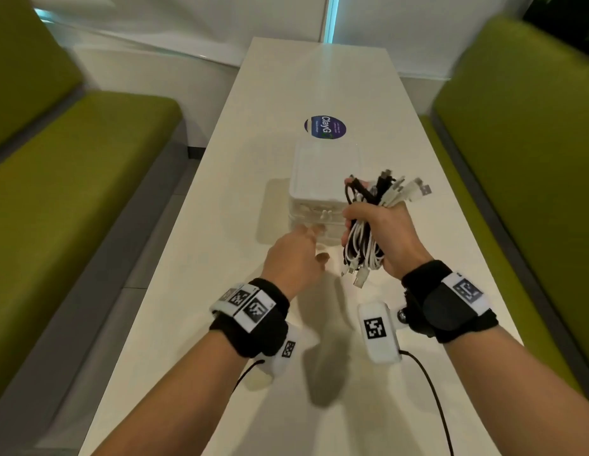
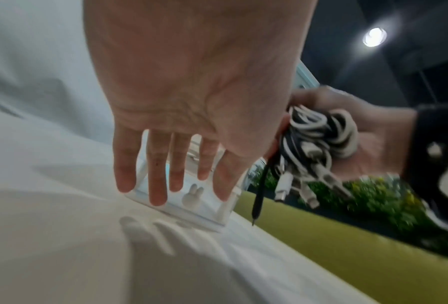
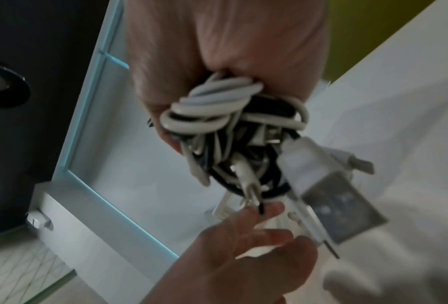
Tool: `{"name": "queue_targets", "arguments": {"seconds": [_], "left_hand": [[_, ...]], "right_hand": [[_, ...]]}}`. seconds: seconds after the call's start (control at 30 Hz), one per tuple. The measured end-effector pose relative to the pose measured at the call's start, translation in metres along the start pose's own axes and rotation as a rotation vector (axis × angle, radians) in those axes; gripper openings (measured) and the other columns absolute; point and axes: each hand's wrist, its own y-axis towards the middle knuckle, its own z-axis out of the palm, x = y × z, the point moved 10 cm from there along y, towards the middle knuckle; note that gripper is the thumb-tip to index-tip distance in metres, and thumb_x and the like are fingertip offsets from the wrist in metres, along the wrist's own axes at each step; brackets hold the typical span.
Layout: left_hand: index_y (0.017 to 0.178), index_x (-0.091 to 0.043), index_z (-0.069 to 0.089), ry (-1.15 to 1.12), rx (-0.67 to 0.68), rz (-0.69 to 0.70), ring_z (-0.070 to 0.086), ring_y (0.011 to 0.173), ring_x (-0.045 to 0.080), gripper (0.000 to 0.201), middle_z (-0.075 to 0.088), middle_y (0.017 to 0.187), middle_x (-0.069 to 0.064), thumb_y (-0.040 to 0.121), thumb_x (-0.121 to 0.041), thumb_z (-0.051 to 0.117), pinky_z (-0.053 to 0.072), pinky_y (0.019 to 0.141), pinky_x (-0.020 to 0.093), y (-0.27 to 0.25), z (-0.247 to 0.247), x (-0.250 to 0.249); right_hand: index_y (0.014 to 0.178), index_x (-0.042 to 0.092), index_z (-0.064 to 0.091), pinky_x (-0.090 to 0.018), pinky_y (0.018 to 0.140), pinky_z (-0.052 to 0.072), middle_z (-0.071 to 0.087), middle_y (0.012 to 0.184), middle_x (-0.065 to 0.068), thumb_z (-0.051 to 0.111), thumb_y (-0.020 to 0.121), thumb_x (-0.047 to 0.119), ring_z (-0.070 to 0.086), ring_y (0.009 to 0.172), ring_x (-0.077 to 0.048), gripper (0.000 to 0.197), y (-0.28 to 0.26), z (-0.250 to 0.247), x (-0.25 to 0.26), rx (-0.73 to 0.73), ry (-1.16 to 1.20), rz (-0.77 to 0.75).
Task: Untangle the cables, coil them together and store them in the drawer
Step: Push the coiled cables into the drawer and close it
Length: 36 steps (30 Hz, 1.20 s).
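Observation:
My right hand (image 1: 350,225) grips a coiled bundle of black and white cables (image 1: 365,238) in its fist, held upright above the table, with plugs sticking out at top and bottom. The right wrist view shows the same cable bundle (image 3: 230,123) in my right hand (image 3: 225,67). A small white drawer box (image 1: 319,172) stands on the white table (image 1: 286,93), just behind the bundle. My left hand (image 1: 318,243) is open, its fingers spread and straight close to the box's lower front. In the left wrist view, the left hand (image 2: 176,185) hovers before the drawer box (image 2: 204,209) and its rabbit-shaped knob (image 2: 193,194).
Green padded benches run along the left (image 1: 72,179) and right (image 1: 523,143) of the narrow table. A round purple sticker (image 1: 325,127) lies on the tabletop behind the box. A white wall closes the far end.

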Motion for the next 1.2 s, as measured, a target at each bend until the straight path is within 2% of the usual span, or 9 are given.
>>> {"name": "queue_targets", "arguments": {"seconds": [0.13,0.3,0.37,0.43,0.53,0.83,1.0,1.1,1.2], "left_hand": [[0.145,-0.024,0.034,0.290,-0.076,0.123,0.057,0.108,0.031,0.057,0.055,0.127,0.010,0.092,-0.022,0.055,0.048,0.082,0.038,0.007,0.004,-0.023],[0.140,-0.017,0.041,0.469,-0.074,0.118,0.056,0.111,0.028,0.048,0.053,0.131,0.008,0.093,-0.022,0.050,0.041,0.078,0.034,0.014,0.011,-0.029],[0.140,-0.014,0.042,0.519,-0.067,0.142,0.058,0.106,0.027,0.047,0.054,0.130,0.009,0.094,-0.022,0.048,0.043,0.077,0.033,0.014,0.011,-0.034],[0.140,-0.011,0.042,0.536,-0.062,0.161,0.061,0.104,0.026,0.046,0.057,0.128,0.011,0.096,-0.021,0.047,0.046,0.080,0.033,0.012,0.010,-0.039],[0.135,-0.010,0.044,0.530,-0.064,0.176,0.061,0.100,0.025,0.040,0.060,0.119,0.010,0.097,-0.022,0.047,0.046,0.078,0.032,-0.003,0.008,-0.047],[0.114,-0.010,0.054,0.507,0.040,0.188,0.058,0.092,0.025,0.022,0.058,0.106,0.010,0.097,-0.016,0.043,0.038,0.072,0.032,-0.095,0.017,-0.068],[0.118,-0.010,0.055,0.368,0.059,0.181,0.059,0.092,0.027,0.025,0.058,0.106,0.009,0.095,-0.015,0.047,0.040,0.070,0.033,-0.138,0.025,-0.067],[0.104,-0.013,0.067,0.290,-0.042,0.194,0.062,0.084,0.026,0.023,0.062,0.095,0.004,0.081,-0.015,0.068,0.050,0.066,0.035,-0.151,0.009,-0.058],[0.084,-0.020,0.071,0.380,-0.101,0.188,0.057,0.076,0.020,0.025,0.060,0.085,-0.003,0.062,-0.017,0.082,0.048,0.060,0.032,-0.157,0.009,-0.039]], "right_hand": [[0.085,0.010,0.063,-0.031,0.052,0.050,0.059,0.059,-0.011,0.061,0.077,-0.004,0.058,0.049,-0.026,0.016,0.007,0.011,-0.004,0.059,-0.148,0.031],[0.120,0.026,0.064,-0.029,0.056,0.052,0.064,0.057,0.003,0.058,0.078,-0.006,0.057,0.051,-0.021,0.053,0.008,0.014,-0.019,0.153,-0.171,0.093],[0.107,0.024,0.070,-0.031,0.058,0.051,0.061,0.054,-0.001,0.058,0.076,-0.005,0.056,0.051,-0.025,0.044,0.008,0.013,-0.017,0.152,-0.171,0.100],[0.071,0.015,0.072,-0.029,0.057,0.049,0.059,0.052,-0.005,0.059,0.074,-0.005,0.056,0.050,-0.025,0.024,0.004,0.011,-0.012,0.142,-0.187,0.096],[0.052,0.014,0.060,-0.022,0.046,0.046,0.055,0.050,-0.007,0.057,0.076,-0.007,0.054,0.043,-0.020,0.033,-0.003,0.011,-0.013,0.145,-0.176,0.123],[0.072,0.017,0.062,-0.024,0.049,0.049,0.056,0.056,-0.010,0.057,0.078,-0.005,0.056,0.049,-0.025,0.023,-0.045,0.012,-0.019,0.151,-0.183,0.158],[0.111,0.022,0.066,-0.027,0.052,0.051,0.055,0.062,-0.008,0.056,0.077,-0.005,0.056,0.057,-0.028,0.044,-0.075,0.015,-0.027,0.171,-0.174,0.163],[0.122,0.024,0.062,-0.026,0.050,0.050,0.053,0.064,-0.008,0.056,0.077,-0.006,0.054,0.058,-0.027,0.054,-0.092,0.018,-0.026,0.183,-0.164,0.161],[0.123,0.022,0.061,-0.026,0.050,0.050,0.051,0.066,-0.011,0.055,0.076,-0.006,0.055,0.056,-0.027,0.055,-0.103,0.020,-0.025,0.161,-0.183,0.165]]}}
